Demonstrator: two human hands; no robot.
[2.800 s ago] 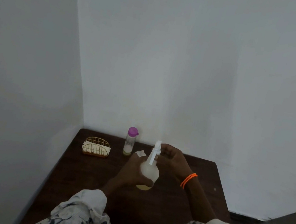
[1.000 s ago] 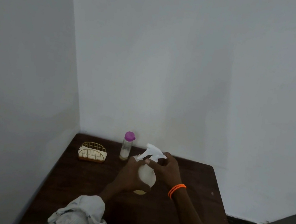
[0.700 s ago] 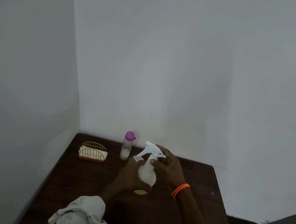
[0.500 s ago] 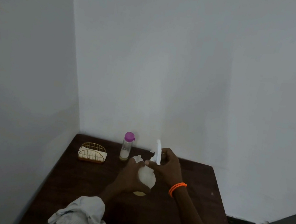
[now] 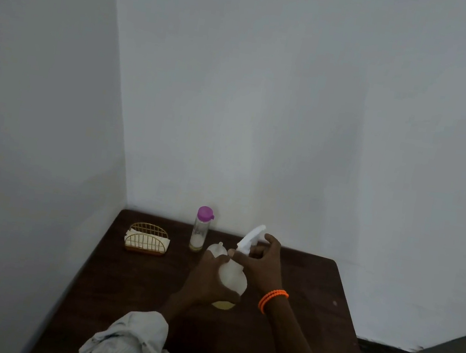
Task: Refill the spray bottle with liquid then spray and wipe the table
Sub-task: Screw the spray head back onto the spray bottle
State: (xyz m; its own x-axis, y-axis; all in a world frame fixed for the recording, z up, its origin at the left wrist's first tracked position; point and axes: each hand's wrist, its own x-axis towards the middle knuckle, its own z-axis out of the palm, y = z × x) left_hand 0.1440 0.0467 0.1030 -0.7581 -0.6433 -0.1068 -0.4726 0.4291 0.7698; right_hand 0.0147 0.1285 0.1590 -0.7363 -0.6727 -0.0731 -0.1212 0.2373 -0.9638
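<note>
- Near the middle of the dark wooden table (image 5: 125,278), stood upright: the spray bottle (image 5: 232,279), base on the wood.
- Showed a cloudy, translucent, rounded body with a thin band of yellowish liquid at the bottom, so looked nearly empty; carried a white trigger head (image 5: 250,237) on top, tilted up and toward the back wall.
- Was gripped around the body by the left hand (image 5: 206,278), fingers wrapped on its left side.
- Was held at the neck, just under the trigger head, by the right hand (image 5: 262,264): thumb and forefinger pinched there, remaining fingers spread loosely above. Wore orange beaded bands (image 5: 273,301) at that wrist.
- Judged as turning the head on the neck; whether loosening or tightening could not be told.
- Could go wrong: head cross-threaded or left loose, causing leaks when tipped to spray; bottle twisted out of the left grip and knocked over, spilling what little liquid remained.
- Could also go wrong: an elbow or sleeve sweeping back into the items behind.
- Just behind the left hand, partly hidden: a small whitish rounded object (image 5: 218,248), nature unclear.
- Farther back, near the wall: a clear bottle with a purple cap (image 5: 200,229), liquid low inside, probably the refill.
- At the back left: a gold wire holder (image 5: 147,239) with white napkins, well apart from the hands.
</note>
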